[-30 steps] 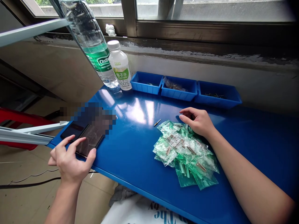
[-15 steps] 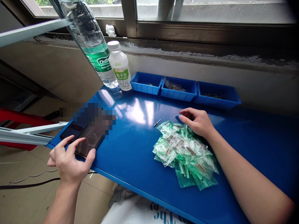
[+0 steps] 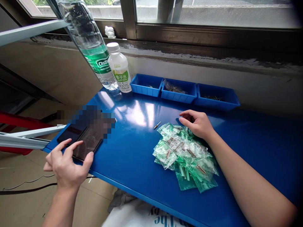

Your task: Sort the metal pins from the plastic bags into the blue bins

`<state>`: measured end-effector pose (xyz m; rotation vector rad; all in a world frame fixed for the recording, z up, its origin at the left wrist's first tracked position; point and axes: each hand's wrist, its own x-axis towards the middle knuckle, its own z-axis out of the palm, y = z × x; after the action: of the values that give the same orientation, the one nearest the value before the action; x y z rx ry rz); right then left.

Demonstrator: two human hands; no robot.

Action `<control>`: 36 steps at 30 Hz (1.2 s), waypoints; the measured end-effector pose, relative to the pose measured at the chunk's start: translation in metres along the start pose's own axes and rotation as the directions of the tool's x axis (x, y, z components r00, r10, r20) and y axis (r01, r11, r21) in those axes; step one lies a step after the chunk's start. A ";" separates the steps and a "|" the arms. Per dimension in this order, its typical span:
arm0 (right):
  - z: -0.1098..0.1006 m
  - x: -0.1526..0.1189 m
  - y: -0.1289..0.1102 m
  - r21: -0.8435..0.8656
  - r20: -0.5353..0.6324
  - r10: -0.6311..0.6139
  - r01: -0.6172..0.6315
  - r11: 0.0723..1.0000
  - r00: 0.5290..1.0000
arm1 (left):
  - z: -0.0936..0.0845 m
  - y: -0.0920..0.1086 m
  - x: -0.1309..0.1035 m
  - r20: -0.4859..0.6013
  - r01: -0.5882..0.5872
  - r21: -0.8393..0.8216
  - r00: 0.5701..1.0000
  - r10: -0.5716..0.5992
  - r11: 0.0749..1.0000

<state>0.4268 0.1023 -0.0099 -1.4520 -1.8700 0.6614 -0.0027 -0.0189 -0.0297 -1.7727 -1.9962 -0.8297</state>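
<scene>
Spread over the near end of a dark phone-like slab (image 3: 88,143) at the table's left edge is my left hand (image 3: 67,160), its fingers apart and the tips touching or just above the surface. Part of that slab is blurred out by blocks. My right hand (image 3: 197,123) rests on the blue table behind a heap of green and clear plastic bags (image 3: 187,154), its fingers loosely curled, thumb and forefinger a little apart, with nothing visible in them. Small metal pins show through the bags. A single metal pin (image 3: 157,125) lies left of the right hand.
Three blue bins, a left bin (image 3: 146,90), a middle bin (image 3: 178,97) and a right bin (image 3: 216,102), line the table's back edge with small parts inside. A large water bottle (image 3: 87,41) and a coconut water bottle (image 3: 120,67) stand at the back left. Metal bars (image 3: 33,134) flank the left side.
The whole view has shifted slightly, so everything sits a little further left. Both hands keep their poses, and nothing on the table has visibly moved.
</scene>
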 end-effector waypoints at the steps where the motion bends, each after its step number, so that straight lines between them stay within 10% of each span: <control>1: 0.000 0.000 0.000 -0.002 0.000 0.001 -0.001 1.000 1.000 | 0.000 0.001 0.000 0.000 0.004 -0.003 1.000 -0.004 1.000; 36: -0.001 0.000 -0.002 -0.028 0.001 -0.007 0.007 1.000 1.000 | 0.001 -0.001 0.000 0.014 0.028 0.022 0.999 -0.029 0.999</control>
<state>0.4262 0.1019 -0.0074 -1.4626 -1.8914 0.6350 -0.0037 -0.0184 -0.0305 -1.7466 -2.0366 -0.8026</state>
